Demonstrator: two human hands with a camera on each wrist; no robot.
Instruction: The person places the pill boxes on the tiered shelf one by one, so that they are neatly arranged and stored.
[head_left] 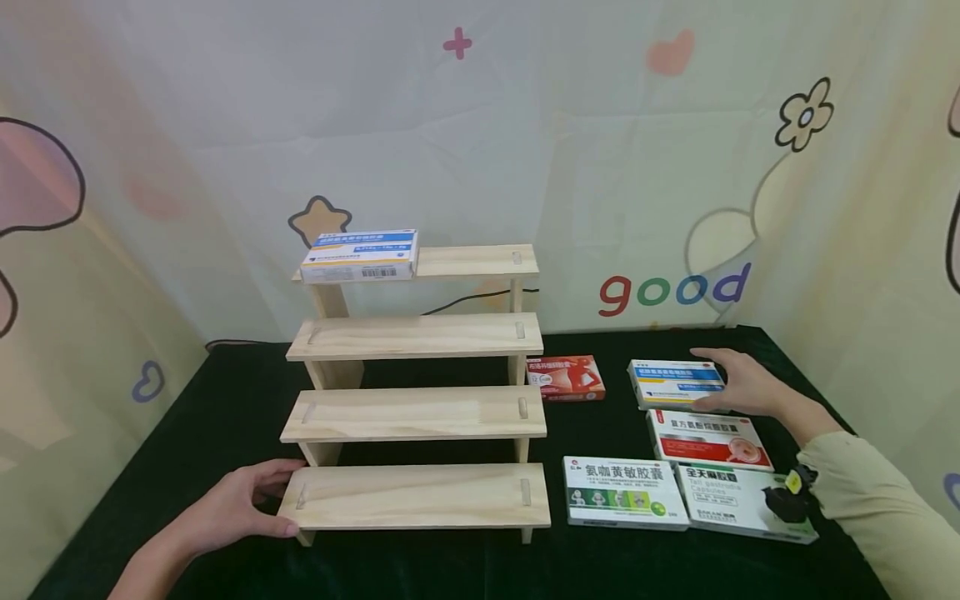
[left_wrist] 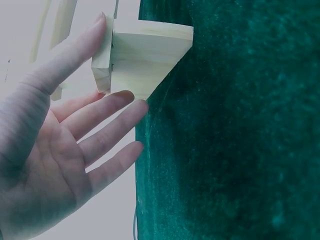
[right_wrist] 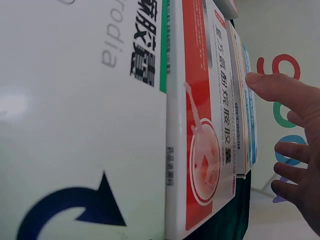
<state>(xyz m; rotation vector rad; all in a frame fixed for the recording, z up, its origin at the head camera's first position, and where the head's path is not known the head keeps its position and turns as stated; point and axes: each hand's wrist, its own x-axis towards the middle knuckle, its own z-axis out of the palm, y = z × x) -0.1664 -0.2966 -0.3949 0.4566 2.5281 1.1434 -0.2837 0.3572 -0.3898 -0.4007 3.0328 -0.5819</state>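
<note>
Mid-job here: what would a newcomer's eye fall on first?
The pale wooden rack with four steps, standing out on the dark cloth, with a person's left hand at its bottom step's left end. Next, the blue-and-white box at the left end of its top step. Then the red box, right of the rack.

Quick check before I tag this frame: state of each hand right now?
Left hand: holding the wooden rack at its lower left end.
Right hand: open at the lower blue-and-white box, no grip visible.
</note>
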